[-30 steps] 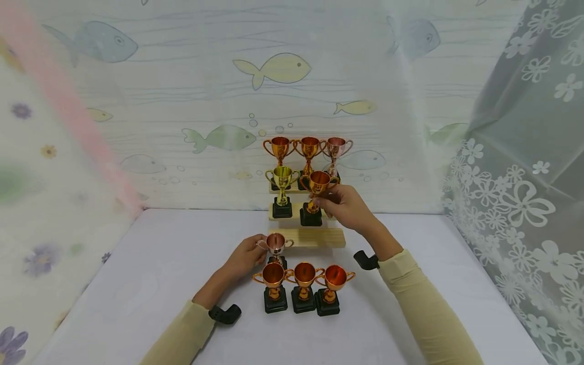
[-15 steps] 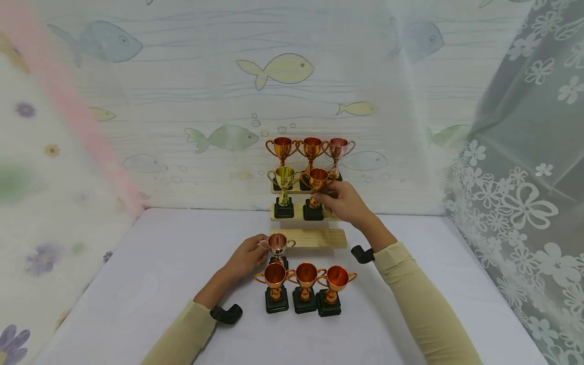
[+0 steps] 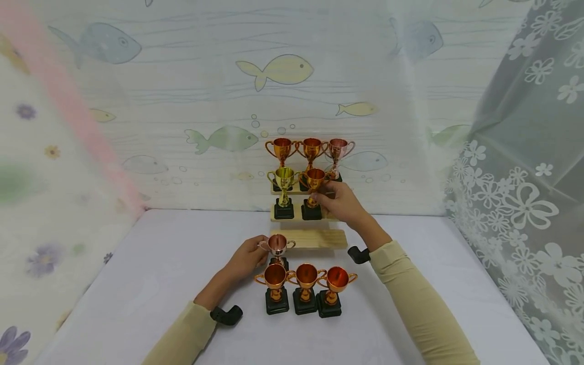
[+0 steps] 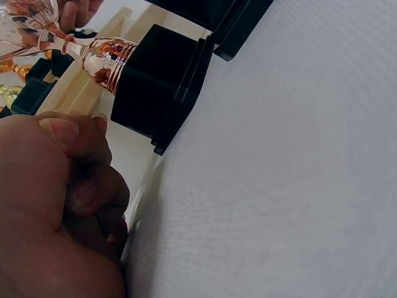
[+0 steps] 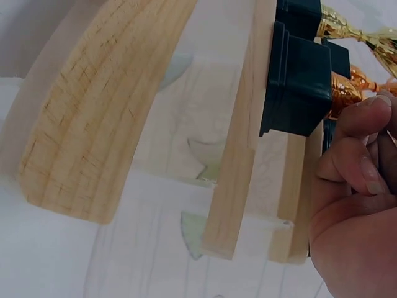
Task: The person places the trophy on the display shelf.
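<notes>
- Right hand (image 3: 343, 203) had lowered the orange trophy (image 3: 313, 195) since a second earlier; its base now sat on the middle step of the wooden stand (image 3: 319, 237), right of the gold trophy (image 3: 284, 192). Fingers curled round its stem.
- Left hand (image 3: 248, 256) unmoved, pinching the pink trophy (image 3: 276, 248) handle, probably.
- No readable writing.

Head view: high, facing forward and down over the white surface (image 3: 137, 284) toward the stepped wooden stand (image 3: 308, 238). Left wrist view: very near, low along the surface, facing a black trophy base (image 4: 158, 87). Right wrist view: very near, under the stand's boards (image 5: 93, 124). All three share stand and trophies.
</notes>
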The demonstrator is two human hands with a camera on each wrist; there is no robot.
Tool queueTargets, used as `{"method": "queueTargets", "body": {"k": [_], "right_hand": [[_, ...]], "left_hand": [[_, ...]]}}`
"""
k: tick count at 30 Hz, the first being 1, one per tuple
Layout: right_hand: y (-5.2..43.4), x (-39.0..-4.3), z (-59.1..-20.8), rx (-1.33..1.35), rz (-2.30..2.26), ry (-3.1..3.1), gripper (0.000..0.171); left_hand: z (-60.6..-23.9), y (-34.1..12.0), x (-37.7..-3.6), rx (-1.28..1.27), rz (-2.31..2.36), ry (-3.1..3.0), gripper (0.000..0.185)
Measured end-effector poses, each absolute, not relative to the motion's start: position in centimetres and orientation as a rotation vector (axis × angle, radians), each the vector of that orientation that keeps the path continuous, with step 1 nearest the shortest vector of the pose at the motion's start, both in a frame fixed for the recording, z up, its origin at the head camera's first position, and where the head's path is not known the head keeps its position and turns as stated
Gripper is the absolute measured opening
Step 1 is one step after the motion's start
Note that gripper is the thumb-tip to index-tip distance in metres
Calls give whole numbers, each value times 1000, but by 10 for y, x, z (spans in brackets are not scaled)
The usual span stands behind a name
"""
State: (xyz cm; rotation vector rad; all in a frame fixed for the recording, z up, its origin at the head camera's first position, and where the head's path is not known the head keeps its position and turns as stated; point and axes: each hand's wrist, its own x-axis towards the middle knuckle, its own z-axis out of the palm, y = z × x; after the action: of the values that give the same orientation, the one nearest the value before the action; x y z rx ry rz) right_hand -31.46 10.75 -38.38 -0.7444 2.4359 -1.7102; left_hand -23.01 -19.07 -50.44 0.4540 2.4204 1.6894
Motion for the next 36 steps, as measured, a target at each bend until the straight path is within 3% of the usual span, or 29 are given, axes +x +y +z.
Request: {"method": "queueTargets", "body": {"k": [17, 29, 36], "right_hand": [[104, -307, -390, -684, -1793, 2444, 21], [125, -289, -405, -749, -1888, 2413, 36], [140, -274, -413, -749, -1885, 2397, 32]], "left_hand": [[-505, -191, -231, 463, 1687, 2413, 25], [-506, -191, -232, 487, 1679, 2422, 24], [-504, -191, -231, 447, 1695, 2415, 24]]}}
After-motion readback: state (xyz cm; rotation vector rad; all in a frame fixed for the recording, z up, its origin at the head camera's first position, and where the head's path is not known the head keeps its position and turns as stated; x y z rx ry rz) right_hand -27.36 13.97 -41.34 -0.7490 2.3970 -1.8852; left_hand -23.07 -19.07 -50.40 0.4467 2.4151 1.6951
